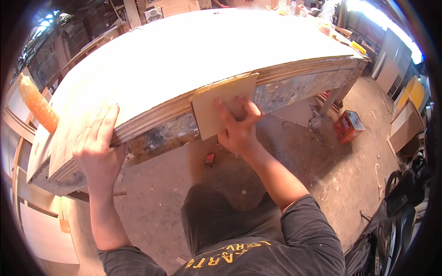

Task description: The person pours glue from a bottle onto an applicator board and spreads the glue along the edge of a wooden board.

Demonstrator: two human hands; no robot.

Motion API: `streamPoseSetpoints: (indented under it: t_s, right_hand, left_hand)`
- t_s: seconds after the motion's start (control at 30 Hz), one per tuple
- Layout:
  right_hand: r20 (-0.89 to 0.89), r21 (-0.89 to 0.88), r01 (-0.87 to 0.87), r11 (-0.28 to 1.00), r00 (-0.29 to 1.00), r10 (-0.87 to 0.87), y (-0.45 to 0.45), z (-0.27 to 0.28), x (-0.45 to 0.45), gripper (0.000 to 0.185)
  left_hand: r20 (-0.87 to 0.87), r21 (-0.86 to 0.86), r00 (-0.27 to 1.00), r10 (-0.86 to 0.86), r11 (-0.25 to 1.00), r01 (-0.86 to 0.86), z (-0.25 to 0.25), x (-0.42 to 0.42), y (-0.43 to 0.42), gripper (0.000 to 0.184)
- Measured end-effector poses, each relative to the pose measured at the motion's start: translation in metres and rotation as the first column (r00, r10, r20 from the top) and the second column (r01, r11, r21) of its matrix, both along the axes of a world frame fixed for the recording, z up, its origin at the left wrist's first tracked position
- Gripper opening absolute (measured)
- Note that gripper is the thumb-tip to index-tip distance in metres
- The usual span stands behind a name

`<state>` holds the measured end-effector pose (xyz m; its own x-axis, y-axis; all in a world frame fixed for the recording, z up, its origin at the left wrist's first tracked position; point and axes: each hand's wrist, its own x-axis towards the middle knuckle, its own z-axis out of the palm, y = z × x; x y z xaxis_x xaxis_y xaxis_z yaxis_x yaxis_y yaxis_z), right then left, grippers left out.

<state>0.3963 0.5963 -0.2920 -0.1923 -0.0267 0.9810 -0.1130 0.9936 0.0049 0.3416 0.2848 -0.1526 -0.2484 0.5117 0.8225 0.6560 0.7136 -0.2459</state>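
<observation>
A wide stack of plywood sheets (294, 69) lies on a worn workbench, its top washed out by glare. My left hand (99, 138) rests on the near left part of the top sheet, fingers stretched flat and the thumb down by the edge. My right hand (239, 124) grips a thin square board (207, 112) against the stack's front edge, with its fingers on the near face. Yellow, glue-like residue runs along this board's upper rim. Whatever lies behind the board is hidden.
An orange, roughly cylindrical object (39, 106) leans at the bench's left end. Under the bench's right side stands a red-orange tin (348, 126). A small red packet (210, 159) lies on the floor. Clear bottles (327, 16) stand at the far right corner.
</observation>
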Motion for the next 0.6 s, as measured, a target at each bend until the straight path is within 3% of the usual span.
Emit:
streamPoseSetpoints:
  t_s: [0.13,0.6]
  right_hand:
    - [0.098,0.018,0.038,0.999,0.994,-0.039,-0.007,0.009,0.041,0.060]
    - [0.034,0.071,0.045,0.996,0.998,-0.047,-0.012,0.038,0.047,0.055]
  left_hand:
    - [-0.017,0.007,1.000,-0.003,1.000,0.004,0.000,-0.001,0.000,0.068]
    - [-0.006,0.005,1.000,-0.001,1.000,0.001,0.002,0.001,0.000,0.064]
